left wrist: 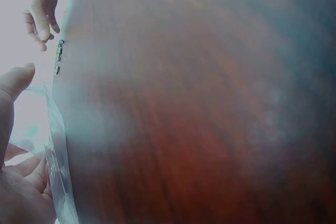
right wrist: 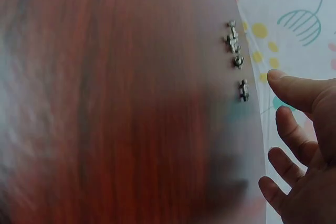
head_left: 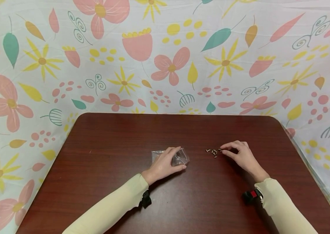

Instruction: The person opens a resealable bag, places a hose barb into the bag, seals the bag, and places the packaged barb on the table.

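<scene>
A small clear plastic bag (head_left: 181, 157) lies on the table under my left hand (head_left: 162, 165). The hand holds it, fingers bent over it and thumb spread along its near side. In the left wrist view the bag (left wrist: 59, 156) stands up against the curled fingers. Several tiny metal screw-like parts (head_left: 214, 152) lie to the right of the bag; their exact kind is too small to tell. My right hand (head_left: 244, 159) reaches to the rightmost part, thumb and forefinger on either side of it. In the right wrist view the fingertips (right wrist: 281, 80) stand apart from the parts (right wrist: 243, 91).
The dark brown wooden table (head_left: 118, 136) has rounded far corners. A white cloth with printed flowers (head_left: 171, 68) hangs behind it and at both sides. Black straps with small devices (head_left: 251, 196) sit at both wrists, over pale yellow sleeves (head_left: 282, 204).
</scene>
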Demonstrator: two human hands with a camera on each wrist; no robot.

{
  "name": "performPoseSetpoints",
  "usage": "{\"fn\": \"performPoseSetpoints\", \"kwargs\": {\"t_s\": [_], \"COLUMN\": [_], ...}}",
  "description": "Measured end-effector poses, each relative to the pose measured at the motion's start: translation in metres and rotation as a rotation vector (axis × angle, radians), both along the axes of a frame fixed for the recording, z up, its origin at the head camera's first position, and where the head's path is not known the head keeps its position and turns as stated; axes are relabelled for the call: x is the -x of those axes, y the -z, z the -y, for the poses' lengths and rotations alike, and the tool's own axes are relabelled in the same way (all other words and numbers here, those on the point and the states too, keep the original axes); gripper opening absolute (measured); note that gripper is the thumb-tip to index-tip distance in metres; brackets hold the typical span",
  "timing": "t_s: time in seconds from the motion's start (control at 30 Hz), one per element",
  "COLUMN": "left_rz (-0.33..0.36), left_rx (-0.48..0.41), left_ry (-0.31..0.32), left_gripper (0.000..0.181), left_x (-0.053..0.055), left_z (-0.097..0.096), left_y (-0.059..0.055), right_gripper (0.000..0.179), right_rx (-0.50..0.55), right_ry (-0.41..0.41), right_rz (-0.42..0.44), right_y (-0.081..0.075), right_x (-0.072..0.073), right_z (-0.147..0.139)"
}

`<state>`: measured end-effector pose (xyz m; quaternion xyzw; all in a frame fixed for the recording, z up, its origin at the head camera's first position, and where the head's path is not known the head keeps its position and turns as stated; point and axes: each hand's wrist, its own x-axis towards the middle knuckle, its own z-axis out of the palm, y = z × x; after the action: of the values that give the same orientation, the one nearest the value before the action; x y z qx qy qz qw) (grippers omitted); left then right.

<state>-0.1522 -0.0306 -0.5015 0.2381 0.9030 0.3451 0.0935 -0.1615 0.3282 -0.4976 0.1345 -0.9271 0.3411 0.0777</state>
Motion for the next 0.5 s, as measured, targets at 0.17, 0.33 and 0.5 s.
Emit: {"fn": "performPoseSetpoints", "kwargs": {"t_s": [0.17,0.33,0.5], "left_rz": [-0.01,-0.013,-0.008], "left_rx": [-0.001,0.001,0.001], "left_ry": [-0.002,-0.002,0.0], "left_gripper": [0.082,0.083,0.084], "left_x": [-0.0004,0.0009,0.0015], "left_z": [0.0003,0.0008,0.0006], "left_y": [-0.0005,0.0007,0.0011], "right_gripper": [0.016,0.014,0.013], "right_rx": [-0.007,-0.025,-0.061], "right_ry": [0.013,0.03,0.034], "right_rz": [0.004,0.038,0.043], "right_y": [0.0032,0.0057,0.0073], "right_x": [0.0027,0.0053,0.0078], "right_z": [-0.006,-0.0102,-0.011]}}
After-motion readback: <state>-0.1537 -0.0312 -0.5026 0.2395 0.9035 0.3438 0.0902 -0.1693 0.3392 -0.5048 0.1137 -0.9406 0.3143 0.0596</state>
